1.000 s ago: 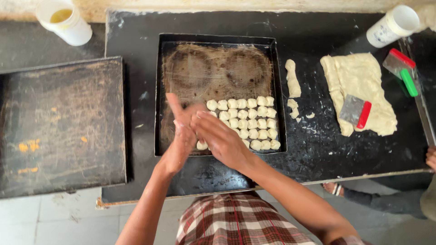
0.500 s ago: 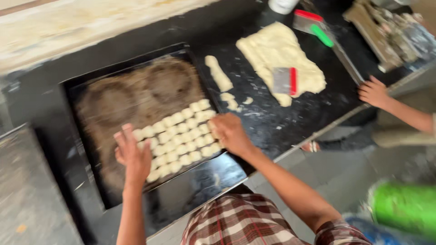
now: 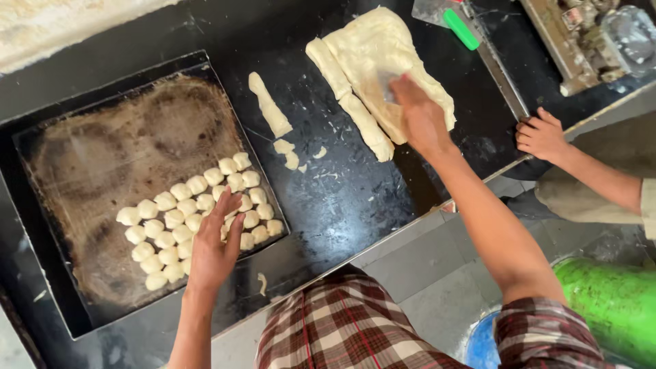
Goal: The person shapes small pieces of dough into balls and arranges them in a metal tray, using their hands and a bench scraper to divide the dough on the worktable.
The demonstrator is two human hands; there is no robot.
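Note:
A dark baking tray [image 3: 82, 143] on the black counter holds several small pale dough pieces [image 3: 171, 205] packed in rows at its near right corner. My left hand [image 3: 213, 249] lies flat on those pieces with its fingers apart. A folded sheet of dough [image 3: 383, 48] lies further right on the counter. My right hand [image 3: 418, 116] presses down on it, closed around a grey dough scraper [image 3: 387, 80] whose handle is hidden under my fingers. A long cut strip [image 3: 348, 99] lies along the sheet's left edge, and a shorter strip [image 3: 268, 106] sits between sheet and tray.
Small dough scraps [image 3: 290, 154] lie by the tray's corner. A green-handled scraper [image 3: 461, 27] and a metal device [image 3: 594, 34] sit at the far right. Another person's hand [image 3: 543, 133] rests on the counter edge. A green drum [image 3: 608, 301] stands on the floor.
My right hand has left the tray and moved right onto the dough sheet, closing on the scraper. My left hand has settled on the dough pieces. The view has swung right.

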